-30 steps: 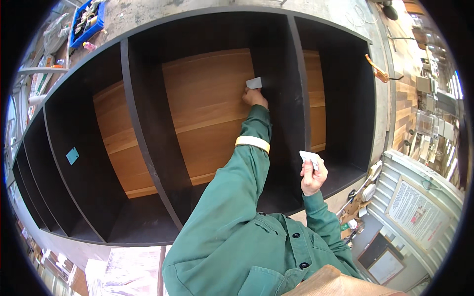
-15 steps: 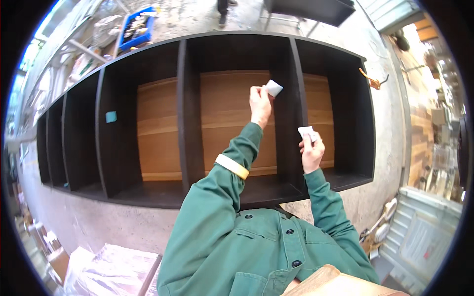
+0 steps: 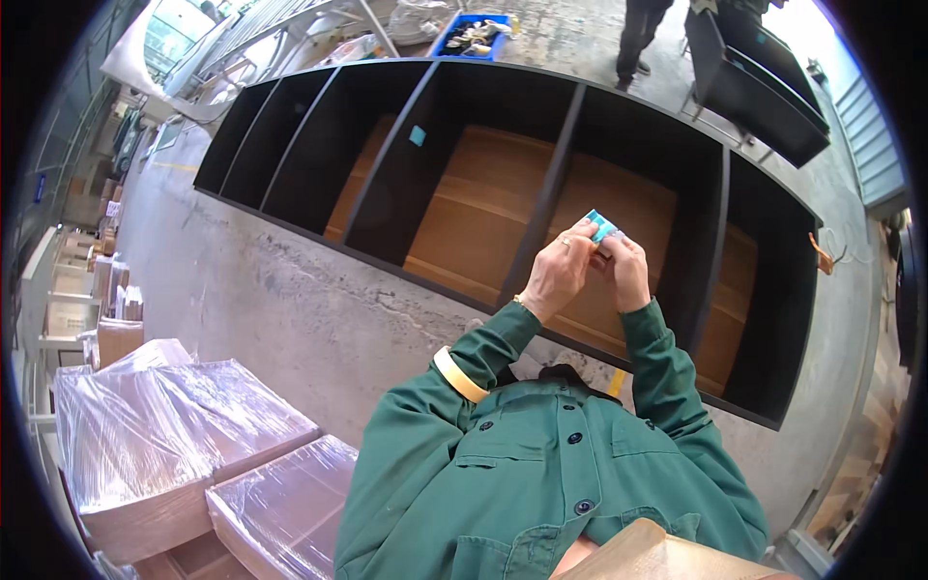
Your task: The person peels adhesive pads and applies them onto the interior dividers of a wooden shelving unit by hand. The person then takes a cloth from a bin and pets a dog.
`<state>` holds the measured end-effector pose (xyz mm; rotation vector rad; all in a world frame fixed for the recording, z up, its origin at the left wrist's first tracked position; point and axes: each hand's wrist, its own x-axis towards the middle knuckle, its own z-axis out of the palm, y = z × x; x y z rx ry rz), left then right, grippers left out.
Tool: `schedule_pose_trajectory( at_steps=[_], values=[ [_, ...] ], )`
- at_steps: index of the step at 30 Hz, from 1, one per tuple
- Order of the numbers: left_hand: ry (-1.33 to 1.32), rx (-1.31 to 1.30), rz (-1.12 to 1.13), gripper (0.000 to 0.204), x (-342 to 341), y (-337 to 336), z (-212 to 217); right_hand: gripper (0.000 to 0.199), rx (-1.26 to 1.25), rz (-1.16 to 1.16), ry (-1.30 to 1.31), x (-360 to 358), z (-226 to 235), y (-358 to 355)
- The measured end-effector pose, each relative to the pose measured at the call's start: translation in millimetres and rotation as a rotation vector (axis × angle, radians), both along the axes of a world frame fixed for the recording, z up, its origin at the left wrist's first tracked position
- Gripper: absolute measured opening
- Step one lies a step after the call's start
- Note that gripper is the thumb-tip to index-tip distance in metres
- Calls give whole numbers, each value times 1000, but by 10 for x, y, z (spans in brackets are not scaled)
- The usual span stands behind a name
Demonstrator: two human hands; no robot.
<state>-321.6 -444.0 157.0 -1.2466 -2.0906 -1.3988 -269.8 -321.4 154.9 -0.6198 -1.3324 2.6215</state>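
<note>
My left hand (image 3: 561,274) and my right hand (image 3: 628,274) meet above the shelf unit. Both pinch a small flat teal-and-white square piece (image 3: 601,226); its exact kind does not show. Beneath them lies a long black shelf unit (image 3: 578,130) with its open side up, black dividers and brown wood-grain back panels. A similar teal square (image 3: 417,135) sits on a divider to the left, apart from my hands.
Stacked boxes in clear plastic wrap (image 3: 145,435) stand at the lower left. Beyond the unit are a blue crate (image 3: 471,39) of small items, a person's legs (image 3: 638,43) and another black furniture piece (image 3: 759,82). An orange object (image 3: 822,253) sits at the unit's right end.
My hands, apart before with a pale piece in each, are now together on a teal-and-white piece. The view has shifted left and turned, showing more wrapped boxes.
</note>
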Motion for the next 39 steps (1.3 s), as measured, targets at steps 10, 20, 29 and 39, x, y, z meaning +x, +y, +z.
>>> schedule_pose_trajectory(
  at_steps=[10, 20, 29, 39],
  values=[
    [-159, -136, -143, 37, -393, -1318, -29, 22, -288, -12, -61, -501, -120, -1265],
    [-1044, -109, -579, 36, -1391, -2279, -135, 25, -14, -163, -162, -742, -124, -2237],
    [-1417, -220, -702, 21, -1799, -2222, -195, 23, 409, -226, -282, -770, -183, -2327],
    [-739, -759, -315, 35, -2145, -1006, -1594, 28, 542, -702, -496, -781, -587, -1503]
  ],
)
